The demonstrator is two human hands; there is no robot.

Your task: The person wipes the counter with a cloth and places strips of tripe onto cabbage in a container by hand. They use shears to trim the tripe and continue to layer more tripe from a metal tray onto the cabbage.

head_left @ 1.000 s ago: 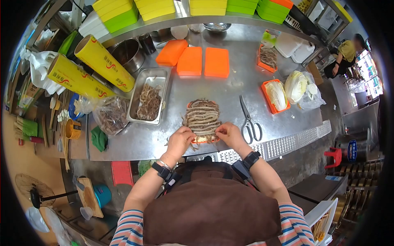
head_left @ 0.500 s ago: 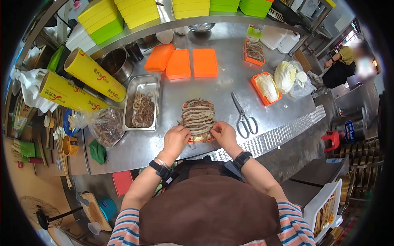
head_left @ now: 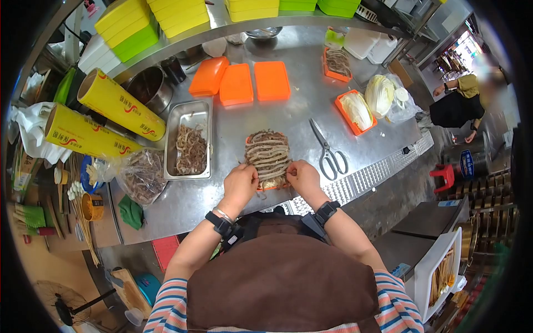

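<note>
An orange tray point(head_left: 266, 187) in front of me carries long greyish-brown strips point(head_left: 267, 151), which look like intestine, laid side by side across it. Something pale shows at its near end. My left hand point(head_left: 242, 182) is closed in a pinch at the tray's left edge, by the lowest strips. At the right edge my right hand point(head_left: 303, 177) pinches likewise, next to the strip ends. The fingers appear to grip the two ends of a strip. To the left stands a steel pan point(head_left: 189, 139) with more loose strips point(head_left: 190, 149) in it.
Black-handled scissors point(head_left: 330, 152) lie right of the tray. Orange boxes point(head_left: 272, 81) sit farther back; cabbage point(head_left: 357, 111) fills another tray. Left are yellow film rolls point(head_left: 122, 104) and a bag of strips point(head_left: 141, 175). A perforated metal strip point(head_left: 355, 185) runs along the front edge. A person point(head_left: 458, 102) stands far right.
Both hands stay at the tray's sides, with the right hand slightly lower. The view has shifted a little. The person at the right has moved, and another hand of theirs now shows.
</note>
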